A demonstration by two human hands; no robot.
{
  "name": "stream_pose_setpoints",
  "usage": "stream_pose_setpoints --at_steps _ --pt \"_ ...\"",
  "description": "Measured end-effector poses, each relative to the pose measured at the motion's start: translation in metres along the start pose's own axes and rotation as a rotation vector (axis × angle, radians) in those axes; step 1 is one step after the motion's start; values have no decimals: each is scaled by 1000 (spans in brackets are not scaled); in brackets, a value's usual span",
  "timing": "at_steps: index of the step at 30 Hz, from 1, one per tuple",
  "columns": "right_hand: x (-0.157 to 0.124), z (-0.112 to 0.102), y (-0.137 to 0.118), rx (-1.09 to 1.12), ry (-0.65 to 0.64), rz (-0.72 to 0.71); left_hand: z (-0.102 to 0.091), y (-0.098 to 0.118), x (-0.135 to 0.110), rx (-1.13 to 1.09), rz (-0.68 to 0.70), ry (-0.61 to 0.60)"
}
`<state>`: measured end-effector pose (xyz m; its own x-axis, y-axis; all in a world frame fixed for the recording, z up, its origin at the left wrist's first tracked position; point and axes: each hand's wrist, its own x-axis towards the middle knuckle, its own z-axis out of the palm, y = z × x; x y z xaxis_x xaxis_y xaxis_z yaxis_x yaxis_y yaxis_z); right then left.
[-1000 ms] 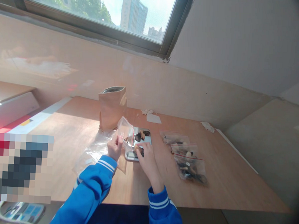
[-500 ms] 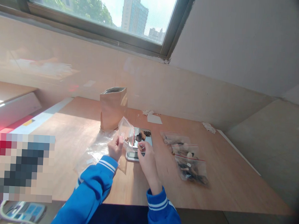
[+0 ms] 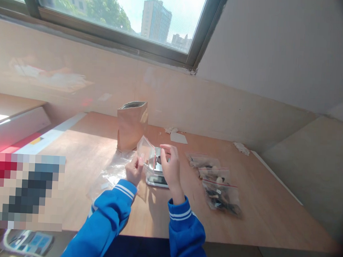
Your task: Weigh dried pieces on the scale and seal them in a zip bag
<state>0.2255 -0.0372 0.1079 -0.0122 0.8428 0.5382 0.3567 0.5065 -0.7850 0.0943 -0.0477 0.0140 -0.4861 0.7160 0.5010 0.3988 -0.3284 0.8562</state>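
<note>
My left hand (image 3: 134, 170) pinches the edge of a clear zip bag (image 3: 146, 152) with a red seal line, held tilted at the left side of a digital kitchen scale (image 3: 157, 180). A few small brown bits show inside the bag. Over the scale's plate, my right hand (image 3: 171, 167) is arched with its thumb apart from its fingers; I see nothing held in it. Dark, dried-looking pieces (image 3: 158, 159) on the plate are mostly hidden behind that hand.
Behind the left hand stands an open brown paper bag (image 3: 131, 126). Clear plastic (image 3: 111, 175) lies to the left. Several filled zip bags (image 3: 221, 196) overlap on the right. A white paper (image 3: 178, 137) and crumpled tissue (image 3: 241, 148) lie near the wall.
My right hand has moved from the scale's front edge, where it pinched a small brown piece, up over the plate, and its fingers have parted. My left hand keeps holding the bag.
</note>
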Motion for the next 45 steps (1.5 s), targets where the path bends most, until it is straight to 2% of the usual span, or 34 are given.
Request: stream_pose_setpoints --at_steps 3,8,12,17,22,27,34,38,41,45 --pt "-9 3 29 -146 -33 -37 1 -1 0 -22 -2 -4" --pt "-26 20 63 -477 -179 -126 2 0 0 -9 8 10" --pt "-30 29 72 -625 -190 -145 2 1 1 3 20 28" --pt "-27 26 73 -571 -174 -138 3 0 1 -7 31 26" --pt "-25 18 69 -533 -180 -79 3 -2 0 -21 15 22" --pt "-25 12 65 -461 -179 -90 3 -1 -1 -21 -7 15" --pt "-21 9 58 -331 -82 -41 3 0 -1 -32 -30 15" --pt "-14 4 37 -208 67 -37 3 0 0 -30 -18 14" --pt "-7 2 14 -173 155 -87 3 0 0 -32 -17 0" --pt "0 6 -13 -192 110 -236 2 2 1 -33 -11 -19"
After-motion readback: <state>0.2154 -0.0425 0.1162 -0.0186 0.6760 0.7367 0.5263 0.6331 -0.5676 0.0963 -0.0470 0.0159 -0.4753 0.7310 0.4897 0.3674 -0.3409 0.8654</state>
